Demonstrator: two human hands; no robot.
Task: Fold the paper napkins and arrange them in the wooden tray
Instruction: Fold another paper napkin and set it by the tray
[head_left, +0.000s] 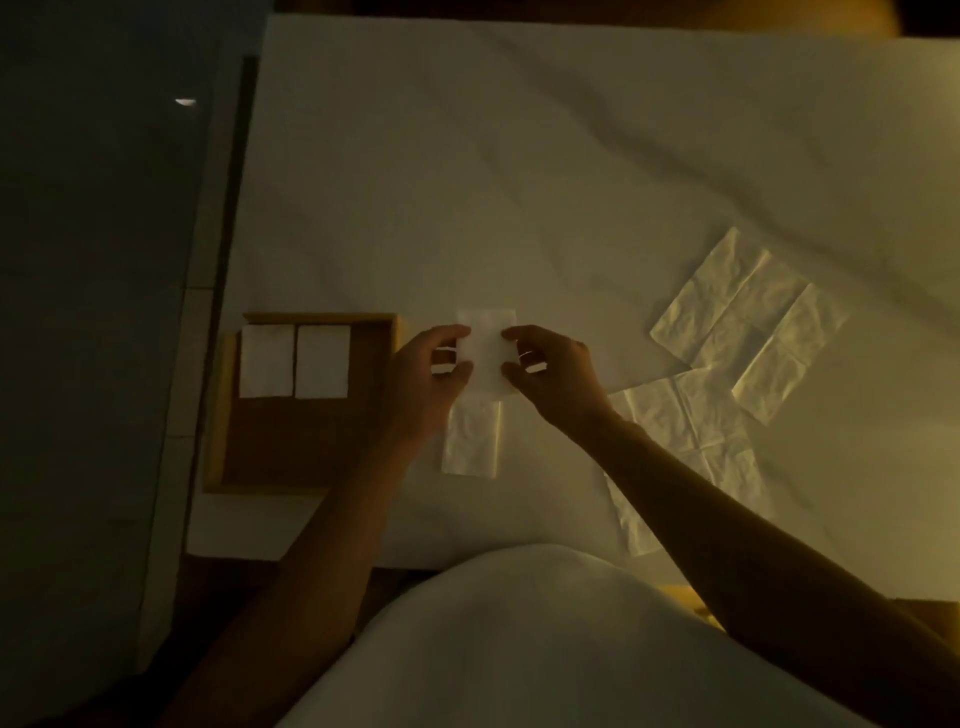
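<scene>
Hands (485, 371) pinching napkin (487, 345) edges, tray (218, 415) left

Crinkled matt paper napkins (748, 317), smooth wooden tray (218, 410)

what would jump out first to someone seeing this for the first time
The bright folded napkin at centre, pinched between the left hand and right hand. Next, two white folded napkins side by side at the far end of the wooden tray on the left, then the unfolded napkins spread on the right.
</scene>
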